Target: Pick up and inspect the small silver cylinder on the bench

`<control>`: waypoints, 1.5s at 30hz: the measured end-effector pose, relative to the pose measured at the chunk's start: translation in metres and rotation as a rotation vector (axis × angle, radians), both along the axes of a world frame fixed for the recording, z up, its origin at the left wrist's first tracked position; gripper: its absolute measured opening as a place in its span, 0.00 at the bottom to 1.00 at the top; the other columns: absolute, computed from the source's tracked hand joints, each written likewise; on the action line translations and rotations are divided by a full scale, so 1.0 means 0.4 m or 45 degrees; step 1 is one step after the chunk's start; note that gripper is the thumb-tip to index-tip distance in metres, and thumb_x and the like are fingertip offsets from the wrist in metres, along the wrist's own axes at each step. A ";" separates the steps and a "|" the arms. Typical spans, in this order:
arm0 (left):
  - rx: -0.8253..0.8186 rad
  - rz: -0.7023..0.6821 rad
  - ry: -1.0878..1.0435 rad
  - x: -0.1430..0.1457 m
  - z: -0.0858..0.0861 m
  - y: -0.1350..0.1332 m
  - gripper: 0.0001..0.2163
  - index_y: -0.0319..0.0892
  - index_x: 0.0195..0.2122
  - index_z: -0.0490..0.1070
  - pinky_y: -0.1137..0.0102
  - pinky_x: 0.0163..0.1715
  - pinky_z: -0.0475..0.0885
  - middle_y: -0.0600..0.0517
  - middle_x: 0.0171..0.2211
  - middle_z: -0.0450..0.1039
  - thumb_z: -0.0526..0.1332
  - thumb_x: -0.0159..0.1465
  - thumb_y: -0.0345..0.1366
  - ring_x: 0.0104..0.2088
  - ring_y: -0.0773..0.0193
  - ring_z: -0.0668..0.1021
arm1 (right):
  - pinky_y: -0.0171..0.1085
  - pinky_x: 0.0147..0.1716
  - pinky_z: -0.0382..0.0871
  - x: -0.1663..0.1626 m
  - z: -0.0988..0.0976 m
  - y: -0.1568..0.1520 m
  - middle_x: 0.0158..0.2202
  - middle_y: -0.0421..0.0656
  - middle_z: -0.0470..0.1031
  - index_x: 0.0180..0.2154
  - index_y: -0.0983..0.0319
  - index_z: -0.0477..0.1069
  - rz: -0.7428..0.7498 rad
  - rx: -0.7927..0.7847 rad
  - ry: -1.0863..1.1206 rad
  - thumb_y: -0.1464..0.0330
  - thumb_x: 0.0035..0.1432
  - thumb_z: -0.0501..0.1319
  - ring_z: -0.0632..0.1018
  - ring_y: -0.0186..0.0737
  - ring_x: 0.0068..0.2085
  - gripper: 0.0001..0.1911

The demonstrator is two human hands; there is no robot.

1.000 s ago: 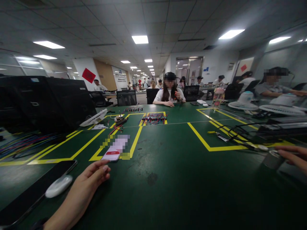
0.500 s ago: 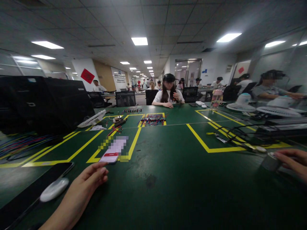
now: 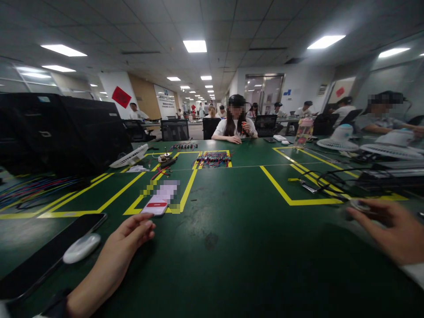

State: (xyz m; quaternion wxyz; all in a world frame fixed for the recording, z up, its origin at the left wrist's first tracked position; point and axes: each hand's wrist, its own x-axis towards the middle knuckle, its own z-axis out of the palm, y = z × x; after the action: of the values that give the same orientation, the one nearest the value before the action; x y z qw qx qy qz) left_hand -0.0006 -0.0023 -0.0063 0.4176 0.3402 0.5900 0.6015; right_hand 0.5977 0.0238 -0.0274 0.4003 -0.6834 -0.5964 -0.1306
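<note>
My left hand [image 3: 134,234] rests at the near end of a smartphone [image 3: 158,202], which lies flat with its screen lit and partly blurred out. Its fingers are curled and pressed together with nothing visible in them, and the fingertips are at or touching the phone's edge. On the far right my right hand [image 3: 392,227] has its thumb and fingers around a small grey cylinder [image 3: 353,209] with a round silvery top. The hand covers much of the cylinder, so I cannot tell its kind.
A dark phone-like slab [image 3: 53,249] and a white oval mouse-like object [image 3: 81,248] lie beside my left forearm. Black cases [image 3: 62,132] stand at the left. Wire bundles [image 3: 214,160] and yellow tape outlines lie on the green table [image 3: 232,247]. Opposite sits a person [image 3: 236,126]; fans [image 3: 341,138] and black cables stand right.
My right hand has come further into view, moving the grey cylinder left and slightly away from me. The whole view has shifted a little. My left hand stays by the phone.
</note>
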 end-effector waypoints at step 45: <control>0.571 -0.759 0.907 0.352 0.102 0.098 0.07 0.45 0.36 0.77 0.65 0.41 0.70 0.50 0.38 0.74 0.61 0.63 0.39 0.40 0.60 0.76 | 0.36 0.40 0.67 -0.616 0.039 0.043 0.39 0.41 0.71 0.42 0.63 0.65 1.316 -0.588 0.392 0.66 0.48 0.66 0.71 0.32 0.39 0.19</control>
State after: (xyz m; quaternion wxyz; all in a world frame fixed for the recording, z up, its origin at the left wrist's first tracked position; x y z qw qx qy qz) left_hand 0.1400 0.0371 0.0346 0.2608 0.7585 0.4295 0.4150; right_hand 0.3515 0.0412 -0.0119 0.3347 -0.3846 -0.8003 0.3156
